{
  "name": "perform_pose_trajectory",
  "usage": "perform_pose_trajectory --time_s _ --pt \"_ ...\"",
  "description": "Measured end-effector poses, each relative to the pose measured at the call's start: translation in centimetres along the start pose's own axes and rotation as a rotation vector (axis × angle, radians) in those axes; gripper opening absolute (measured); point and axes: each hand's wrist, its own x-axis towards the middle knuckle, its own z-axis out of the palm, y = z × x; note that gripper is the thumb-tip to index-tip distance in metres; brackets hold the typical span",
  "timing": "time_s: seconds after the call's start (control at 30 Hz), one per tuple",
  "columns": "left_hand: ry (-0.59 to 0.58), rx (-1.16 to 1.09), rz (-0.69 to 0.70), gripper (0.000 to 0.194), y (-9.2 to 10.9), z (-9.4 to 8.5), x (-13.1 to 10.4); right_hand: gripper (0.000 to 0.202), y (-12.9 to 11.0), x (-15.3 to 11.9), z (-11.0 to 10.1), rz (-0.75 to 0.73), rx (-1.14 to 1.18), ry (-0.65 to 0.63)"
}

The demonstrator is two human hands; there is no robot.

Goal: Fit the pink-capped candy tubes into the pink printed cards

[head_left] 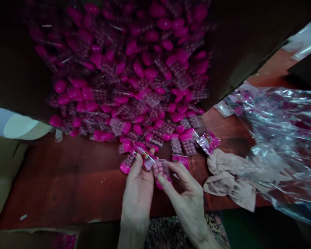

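Observation:
Between the thumb and fingers of my left hand is a shiny pink printed wrapper. My right hand grips a clear candy container filled with pink balls, its pink end pointing down toward me. The container's upper end touches or nearly touches the wrapper. Just behind both hands spreads a large heap of similar pink-capped containers, spilling onto the red-brown table. One loose container lies beside my left fingertips. Behind my right fingers, a pink printed packet is partly hidden.
Dark walls enclose the heap on both sides. To the right lie a crumpled cloth, another shiny packet and a big clear plastic bag. A pale round container stands at left, with a cardboard box below the table edge.

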Motion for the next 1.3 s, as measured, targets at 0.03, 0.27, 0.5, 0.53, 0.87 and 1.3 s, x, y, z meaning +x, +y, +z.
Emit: perform_pose_trajectory --time_s 0.03,0.27,0.5,0.53,0.87,1.3 --pt "-0.002 -0.021 -0.013 0.030 -0.1 0.2 0.0 0.024 0.0 0.2 -0.1 -0.010 0.000 0.015" --pt "-0.014 -0.031 0.045 0.032 -0.4 1.4 0.3 0.023 -0.5 1.9 -0.7 -0.028 -0.018 0.046" --pt "-0.034 0.024 0.105 0.030 -0.3 2.0 0.8 0.024 -1.0 2.5 -0.6 -0.065 -0.014 0.077" --pt "-0.033 0.019 0.092 0.030 -0.2 2.0 0.8 0.024 -1.0 2.5 -0.5 -0.065 -0.010 0.071" --pt "-0.045 0.055 0.198 0.009 -1.2 0.7 1.2 0.021 -1.4 2.6 -0.1 -0.116 -0.057 0.028" --pt "-0.086 0.090 0.258 0.013 -0.5 0.0 1.2 0.024 -1.9 2.3 -0.3 -0.159 -0.070 0.059"
